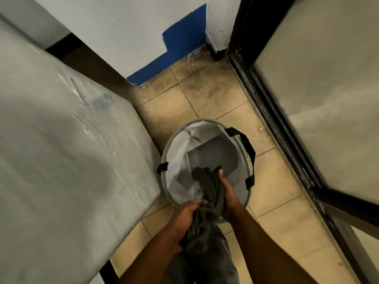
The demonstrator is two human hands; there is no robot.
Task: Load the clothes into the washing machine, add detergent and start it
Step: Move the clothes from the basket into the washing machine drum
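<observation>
A round grey laundry basket (178, 148) with black handles stands on the tiled floor; its pale lining shows and most of its bottom is bare. Above its near rim hangs a bundle of dark olive-grey clothes (207, 210). My left hand (185, 220) grips the bundle from the left, fingers curled into the cloth. My right hand (227, 191) holds its right side, thumb stretched up along the fabric. The large grey-white surface on the left, the top of an appliance (57, 140), looks like the washing machine, its lid down.
A dark-framed frosted glass door (328, 99) runs along the right. White and blue wall with debris at its foot closes the far end. The tan tiled floor (205, 95) forms a narrow strip between appliance and door. My grey trouser legs show below the clothes.
</observation>
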